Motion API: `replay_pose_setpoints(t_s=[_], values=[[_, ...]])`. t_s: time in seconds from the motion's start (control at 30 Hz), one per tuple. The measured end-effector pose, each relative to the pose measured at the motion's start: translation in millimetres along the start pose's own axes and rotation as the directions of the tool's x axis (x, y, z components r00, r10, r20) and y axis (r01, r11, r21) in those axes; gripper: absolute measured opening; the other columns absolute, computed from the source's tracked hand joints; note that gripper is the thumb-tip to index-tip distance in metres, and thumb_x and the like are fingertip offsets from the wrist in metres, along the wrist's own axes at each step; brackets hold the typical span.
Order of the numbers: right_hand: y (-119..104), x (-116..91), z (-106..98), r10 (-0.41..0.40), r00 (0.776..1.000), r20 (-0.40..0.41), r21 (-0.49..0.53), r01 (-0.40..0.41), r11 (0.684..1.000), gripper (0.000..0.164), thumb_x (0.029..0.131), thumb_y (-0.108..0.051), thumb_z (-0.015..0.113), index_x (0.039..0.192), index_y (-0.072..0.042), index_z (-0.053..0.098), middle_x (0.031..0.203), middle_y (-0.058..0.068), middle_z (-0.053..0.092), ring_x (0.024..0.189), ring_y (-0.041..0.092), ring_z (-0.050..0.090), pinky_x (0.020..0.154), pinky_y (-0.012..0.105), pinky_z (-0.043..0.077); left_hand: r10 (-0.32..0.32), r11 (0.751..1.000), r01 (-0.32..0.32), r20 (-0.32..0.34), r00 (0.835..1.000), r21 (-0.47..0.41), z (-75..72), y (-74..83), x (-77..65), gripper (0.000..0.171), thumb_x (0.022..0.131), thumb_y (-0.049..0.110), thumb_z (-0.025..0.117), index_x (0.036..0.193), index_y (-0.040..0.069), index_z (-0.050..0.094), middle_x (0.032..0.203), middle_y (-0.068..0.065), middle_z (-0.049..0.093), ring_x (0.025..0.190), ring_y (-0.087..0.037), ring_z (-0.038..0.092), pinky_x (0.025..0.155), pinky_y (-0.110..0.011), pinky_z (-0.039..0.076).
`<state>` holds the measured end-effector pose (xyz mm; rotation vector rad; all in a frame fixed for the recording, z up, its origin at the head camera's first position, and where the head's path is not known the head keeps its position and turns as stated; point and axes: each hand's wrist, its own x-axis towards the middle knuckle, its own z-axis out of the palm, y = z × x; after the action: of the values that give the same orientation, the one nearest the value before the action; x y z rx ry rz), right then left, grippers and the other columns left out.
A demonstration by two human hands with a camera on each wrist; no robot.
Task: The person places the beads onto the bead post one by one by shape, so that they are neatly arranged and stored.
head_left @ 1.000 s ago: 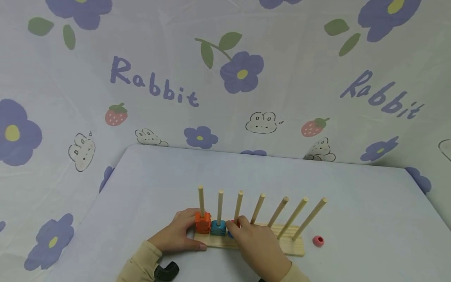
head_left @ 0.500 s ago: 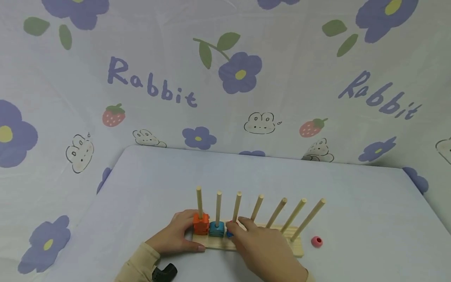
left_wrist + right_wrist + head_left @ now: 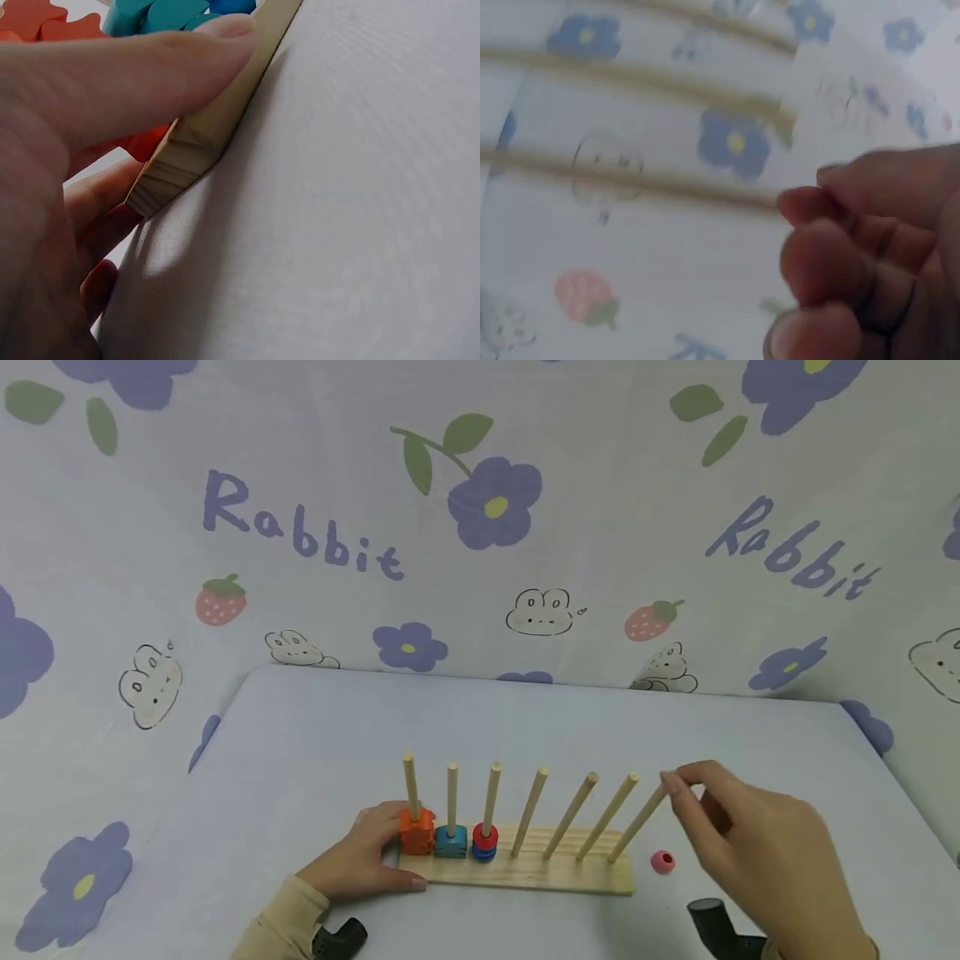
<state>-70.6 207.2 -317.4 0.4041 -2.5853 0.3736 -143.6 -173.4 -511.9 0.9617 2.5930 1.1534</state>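
Note:
A wooden peg board (image 3: 555, 872) lies on the table with several upright pegs. An orange block stack (image 3: 417, 832) is on its leftmost peg, a teal block stack (image 3: 451, 843) on the second, red and blue rings (image 3: 484, 842) on the third. My left hand (image 3: 367, 853) grips the board's left end; in the left wrist view the thumb (image 3: 150, 82) lies over its front edge and the fingers reach round behind. My right hand (image 3: 765, 843) is raised at the tip of the rightmost peg (image 3: 637, 824), fingers loosely bent, thumb overlapping the tip. Nothing shows in its grasp.
A pink bead (image 3: 663, 862) with a hole lies on the table just right of the board. Dark camera mounts show at the left wrist (image 3: 341, 938) and right wrist (image 3: 720, 927). A patterned cloth (image 3: 480, 610) hangs behind the table.
My right hand has left the rings on the third peg and moved right and up to the rightmost peg's tip. The left hand stays on the board. The head view has shifted slightly.

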Motion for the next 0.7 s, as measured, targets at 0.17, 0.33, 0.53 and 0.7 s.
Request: replay_pose_setpoints(t_s=[0.17,0.33,0.53,0.7], values=[[42.2,4.7,3.2,0.085,0.996,0.035,-0.021,-0.084,0.996,0.012,0.090,-0.019,0.065,0.084,-0.009,0.065,0.053,-0.010,0.043,0.043,0.002,0.030,0.041,0.022,0.025,0.001,1.000,-0.001,0.007,1.000,0.003,-1.4,1.1,-0.2,0.068,0.073,0.052,0.077,0.131,0.024,0.056,0.138,0.005,0.048,0.132,-0.020,0.038,0.106,-0.051,0.024],[64.5,5.5,19.1,0.192,0.925,0.327,0.008,-0.206,0.978,0.018,0.096,-0.027,0.057,0.088,-0.012,0.062,0.057,-0.007,0.047,0.049,0.007,0.039,0.045,0.025,0.031,0.000,1.000,0.000,0.010,1.000,0.012,-3.4,1.7,-1.2,0.068,0.073,0.052,0.078,0.131,0.023,0.056,0.137,0.006,0.048,0.132,-0.020,0.039,0.106,-0.051,0.024],[73.9,10.2,60.6,0.154,0.832,0.533,0.045,-0.210,0.977,0.007,0.091,-0.016,0.059,0.087,-0.010,0.060,0.061,-0.005,0.055,0.051,0.009,0.047,0.047,0.028,0.038,-0.017,1.000,0.017,0.015,1.000,0.002,-4.0,2.3,-1.6,0.070,0.073,0.053,0.078,0.132,0.022,0.056,0.138,0.006,0.048,0.132,-0.020,0.039,0.106,-0.051,0.024],[77.0,5.8,84.8,0.230,0.644,0.730,0.000,-0.337,0.941,0.019,0.087,-0.019,0.065,0.078,-0.005,0.059,0.063,0.000,0.055,0.054,0.013,0.051,0.051,0.028,0.040,-0.033,0.999,0.033,0.023,0.999,-0.006,-3.4,3.9,-0.7,0.069,0.072,0.053,0.078,0.132,0.025,0.055,0.139,0.005,0.047,0.133,-0.020,0.038,0.108,-0.051,0.023]])
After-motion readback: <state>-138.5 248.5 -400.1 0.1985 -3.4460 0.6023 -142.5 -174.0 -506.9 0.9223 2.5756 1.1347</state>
